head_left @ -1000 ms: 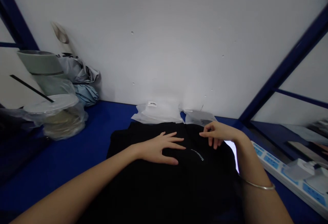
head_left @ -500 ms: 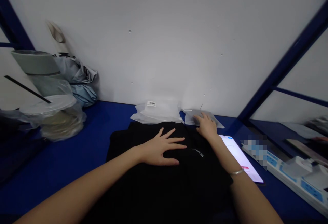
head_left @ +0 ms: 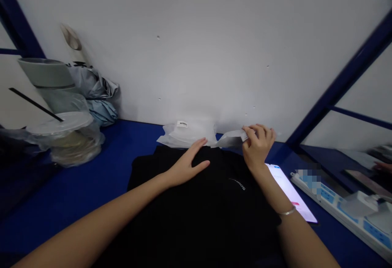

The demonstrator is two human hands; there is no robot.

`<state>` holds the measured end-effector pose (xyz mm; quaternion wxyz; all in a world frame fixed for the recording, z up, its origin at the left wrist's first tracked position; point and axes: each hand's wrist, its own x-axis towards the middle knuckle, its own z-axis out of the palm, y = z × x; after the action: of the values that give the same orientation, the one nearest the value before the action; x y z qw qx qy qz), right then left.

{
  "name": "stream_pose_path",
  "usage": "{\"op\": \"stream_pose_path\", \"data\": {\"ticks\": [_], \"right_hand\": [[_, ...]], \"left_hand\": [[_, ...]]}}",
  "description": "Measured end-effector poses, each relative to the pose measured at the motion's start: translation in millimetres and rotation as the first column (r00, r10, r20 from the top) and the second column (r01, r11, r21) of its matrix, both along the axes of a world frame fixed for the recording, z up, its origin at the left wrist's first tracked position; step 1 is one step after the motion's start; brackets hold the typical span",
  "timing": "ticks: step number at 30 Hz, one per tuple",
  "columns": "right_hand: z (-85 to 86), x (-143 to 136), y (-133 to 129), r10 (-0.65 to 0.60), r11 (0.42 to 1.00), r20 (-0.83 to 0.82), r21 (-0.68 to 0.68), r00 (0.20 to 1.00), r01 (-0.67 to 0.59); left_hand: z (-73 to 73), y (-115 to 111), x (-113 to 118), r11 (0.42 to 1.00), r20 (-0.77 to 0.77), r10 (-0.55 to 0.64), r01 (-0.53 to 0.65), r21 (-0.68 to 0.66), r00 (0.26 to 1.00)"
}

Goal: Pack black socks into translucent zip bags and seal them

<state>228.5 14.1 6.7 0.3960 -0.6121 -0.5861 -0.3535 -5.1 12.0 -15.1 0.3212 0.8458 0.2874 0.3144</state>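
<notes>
A black garment (head_left: 196,219) with small pale lettering lies spread before me. Above its far left part is my left hand (head_left: 188,164), thumb and fingers apart, holding nothing; its fingertips reach the near edge of a translucent plastic bag (head_left: 196,131) with a barcode label. My right hand (head_left: 259,145) is closed on a second translucent plastic bag (head_left: 231,137), pinching it at its right part and lifting it off the table. A bracelet circles my right wrist.
A lit phone (head_left: 292,196) and a white power strip (head_left: 337,211) with plugs lie on the right. At left on the blue table (head_left: 119,153) stand a lidded cup (head_left: 65,123) with a black straw, a pale green tumbler (head_left: 53,76) and folded umbrellas (head_left: 94,84). A white wall rises behind.
My right hand, spread flat on the right-hand bag before, has closed on it and raised it. My left hand has turned and slid forward, its fingers drawn together toward the labelled bag.
</notes>
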Motion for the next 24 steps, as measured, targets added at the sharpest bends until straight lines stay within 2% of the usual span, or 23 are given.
{"op": "stream_pose_path", "data": {"ticks": [2,4,6,8,9,10,12,14,16,19,22,24], "right_hand": [[7.9,-12,-8,0.117,0.993,0.090,-0.010,0.989,-0.116],[12.5,-25,-15,0.298,0.954,0.158,-0.092,0.941,-0.286],[13.2,-36,-19,0.501,0.860,0.192,-0.219,0.844,-0.461],[10.7,-42,-20,0.615,0.775,0.179,-0.313,0.768,-0.549],[8.6,-44,-20,0.616,0.771,0.155,-0.319,0.772,-0.551],[6.2,-44,-18,0.582,0.795,0.116,-0.291,0.805,-0.533],[1.1,-43,-14,0.474,0.866,-0.018,-0.170,0.880,-0.470],[-4.1,-42,-9,0.426,0.891,-0.215,-0.070,0.879,-0.449],[-9.0,-41,-2,0.451,0.855,-0.428,-0.044,0.783,-0.517],[-14.9,-41,8,0.454,0.774,-0.717,0.023,0.529,-0.633],[-16.9,-41,14,0.469,0.686,-0.847,0.173,0.249,-0.706],[-15.5,-41,15,0.496,0.617,-0.857,0.231,0.144,-0.752]], "left_hand": [[-3.4,2,2,0.993,0.051,0.096,-0.100,0.064,0.994],[-5.8,3,3,0.980,0.095,0.131,-0.143,0.139,0.987],[-6.6,4,4,0.967,0.144,0.130,-0.158,0.201,0.981],[-6.1,5,3,0.969,0.154,0.105,-0.135,0.204,0.983],[-5.4,5,2,0.975,0.153,0.106,-0.133,0.179,0.983],[-4.6,7,1,0.979,0.157,0.125,-0.148,0.143,0.980],[-2.9,10,-2,0.968,0.200,0.225,-0.242,0.067,0.954],[-1.9,15,-6,0.936,0.261,0.337,-0.352,0.011,0.905],[-1.8,20,-8,0.906,0.284,0.414,-0.421,-0.040,0.865],[-2.8,25,-10,0.885,0.321,0.460,-0.456,-0.093,0.828],[-3.4,28,-9,0.902,0.442,0.405,-0.429,-0.048,0.800],[-2.8,31,-10,0.889,0.522,0.396,-0.457,-0.012,0.755]]}}
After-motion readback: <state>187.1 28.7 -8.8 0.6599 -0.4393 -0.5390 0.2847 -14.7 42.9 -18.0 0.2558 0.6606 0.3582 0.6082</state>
